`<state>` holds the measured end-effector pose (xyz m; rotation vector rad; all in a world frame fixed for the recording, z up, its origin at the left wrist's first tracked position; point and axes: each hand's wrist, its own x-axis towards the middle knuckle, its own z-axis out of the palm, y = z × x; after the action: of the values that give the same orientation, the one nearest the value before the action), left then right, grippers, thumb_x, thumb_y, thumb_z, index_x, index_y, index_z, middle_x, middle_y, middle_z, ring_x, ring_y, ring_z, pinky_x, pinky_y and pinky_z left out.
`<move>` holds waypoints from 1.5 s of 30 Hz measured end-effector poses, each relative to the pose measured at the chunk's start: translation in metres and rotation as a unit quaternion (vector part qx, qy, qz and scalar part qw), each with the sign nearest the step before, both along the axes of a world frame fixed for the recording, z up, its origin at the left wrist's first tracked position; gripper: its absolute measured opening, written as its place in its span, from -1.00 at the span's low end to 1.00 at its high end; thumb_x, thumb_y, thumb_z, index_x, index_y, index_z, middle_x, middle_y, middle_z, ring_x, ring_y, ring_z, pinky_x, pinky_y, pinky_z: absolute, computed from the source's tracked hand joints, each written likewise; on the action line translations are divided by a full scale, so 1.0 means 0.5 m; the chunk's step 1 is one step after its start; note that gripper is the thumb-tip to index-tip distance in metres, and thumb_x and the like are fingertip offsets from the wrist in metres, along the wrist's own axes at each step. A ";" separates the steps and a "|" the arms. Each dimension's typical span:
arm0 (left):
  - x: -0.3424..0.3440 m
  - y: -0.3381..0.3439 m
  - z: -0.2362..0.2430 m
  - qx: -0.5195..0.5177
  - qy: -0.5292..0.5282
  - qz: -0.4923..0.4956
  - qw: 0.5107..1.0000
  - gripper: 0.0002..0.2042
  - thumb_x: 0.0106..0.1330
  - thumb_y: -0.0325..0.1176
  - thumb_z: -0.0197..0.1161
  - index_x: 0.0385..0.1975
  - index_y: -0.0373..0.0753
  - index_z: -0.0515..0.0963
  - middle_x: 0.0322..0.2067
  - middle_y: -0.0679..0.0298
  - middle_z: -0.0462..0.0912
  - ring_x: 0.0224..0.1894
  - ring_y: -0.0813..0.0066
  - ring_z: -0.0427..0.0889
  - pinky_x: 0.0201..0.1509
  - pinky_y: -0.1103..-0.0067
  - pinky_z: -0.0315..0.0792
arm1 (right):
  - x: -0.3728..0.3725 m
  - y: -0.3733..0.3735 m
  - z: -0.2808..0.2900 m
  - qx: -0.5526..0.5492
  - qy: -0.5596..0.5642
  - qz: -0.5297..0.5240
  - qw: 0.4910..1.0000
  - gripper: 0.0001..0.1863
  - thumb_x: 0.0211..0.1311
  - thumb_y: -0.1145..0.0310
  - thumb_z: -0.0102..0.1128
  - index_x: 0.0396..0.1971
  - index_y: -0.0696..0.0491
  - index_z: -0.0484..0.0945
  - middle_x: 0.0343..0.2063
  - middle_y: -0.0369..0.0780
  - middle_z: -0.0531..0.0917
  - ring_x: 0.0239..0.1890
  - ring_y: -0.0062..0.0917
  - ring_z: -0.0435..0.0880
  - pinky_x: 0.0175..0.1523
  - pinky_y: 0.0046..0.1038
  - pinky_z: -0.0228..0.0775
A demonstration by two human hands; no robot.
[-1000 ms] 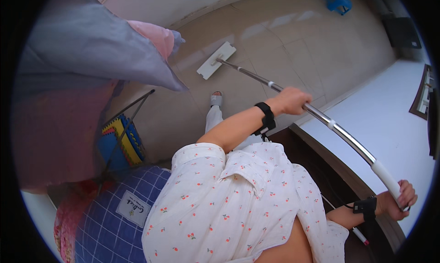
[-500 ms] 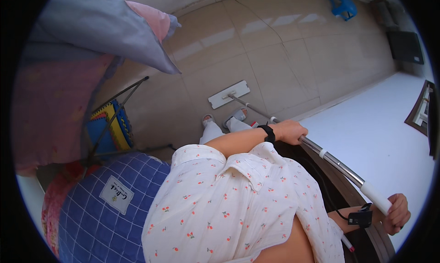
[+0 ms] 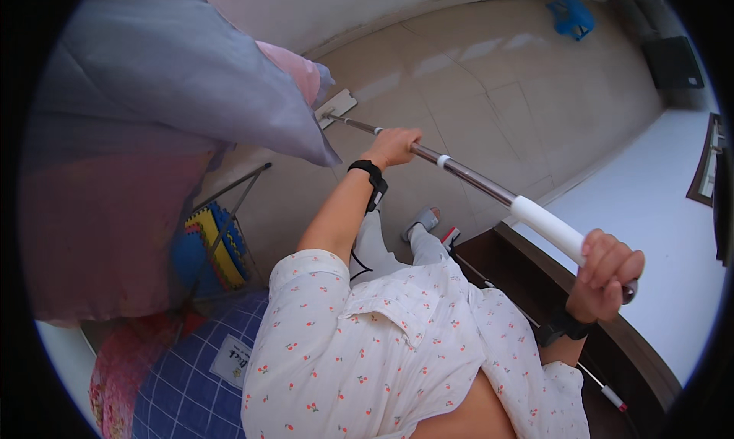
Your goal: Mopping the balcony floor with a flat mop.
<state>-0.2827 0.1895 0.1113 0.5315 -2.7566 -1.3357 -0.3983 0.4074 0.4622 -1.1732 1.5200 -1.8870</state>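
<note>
now the tiled floor point(image 3: 489, 79) carries the flat mop head point(image 3: 336, 108) near the hanging bedding point(image 3: 153, 118). the mop handle point(image 3: 466, 177) slants up; left hand point(image 3: 395, 146) closed around its metal middle, right hand point(image 3: 608, 274) closed around the white grip.

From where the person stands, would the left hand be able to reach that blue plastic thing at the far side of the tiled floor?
Probably not: the left hand grips the metal mop pole, and the blue plastic thing lies across open tiled floor, well beyond arm's reach.
</note>
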 end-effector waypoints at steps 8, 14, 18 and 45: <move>0.073 -0.229 -0.026 -0.021 -0.040 0.054 0.998 -0.92 0.01 -0.42 0.18 -0.50 -0.16 0.43 -0.45 0.13 0.54 -0.29 0.08 0.51 -0.31 0.28 0.37 | 0.083 -0.212 -0.064 0.051 -0.014 -0.032 0.998 -0.76 0.10 0.38 0.14 -0.57 -0.04 0.22 -0.74 -0.33 0.41 -0.64 -0.55 0.42 -0.18 -0.29 0.28; 0.033 -0.151 0.048 -0.008 0.048 0.122 0.991 -0.84 0.05 -0.30 0.27 -0.53 -0.18 0.43 -0.57 0.13 0.50 -0.43 0.08 0.49 -0.39 0.29 0.35 | -0.024 -0.189 0.025 -0.015 -0.012 -0.033 0.999 -0.72 0.14 0.31 0.13 -0.58 -0.06 0.18 -0.79 -0.40 0.41 -0.75 -0.66 0.40 -0.30 -0.49 0.32; -0.002 -0.193 0.094 0.061 0.035 0.133 0.989 -0.84 0.07 -0.31 0.26 -0.52 -0.19 0.42 -0.58 0.14 0.49 -0.43 0.10 0.49 -0.38 0.30 0.35 | -0.075 -0.343 0.080 -0.062 0.013 0.021 0.998 -0.75 0.13 0.36 0.11 -0.59 -0.06 0.20 -0.81 -0.40 0.43 -0.79 -0.69 0.40 -0.45 -0.58 0.32; -0.305 -0.407 0.145 0.017 0.132 0.061 0.989 -0.87 -0.04 -0.50 0.18 -0.48 -0.13 0.43 -0.58 0.20 0.52 -0.42 0.14 0.50 -0.36 0.34 0.36 | -0.312 -0.436 0.136 -0.084 -0.027 -0.095 0.992 -0.70 0.10 0.16 0.15 -0.65 -0.11 0.25 -0.74 -0.42 0.45 -0.70 -0.75 0.43 -0.37 -0.60 0.29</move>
<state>-0.4351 -0.0139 0.1835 0.4778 -2.4527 -1.3213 -0.5545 0.1896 0.5300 -1.0697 1.5141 -2.1904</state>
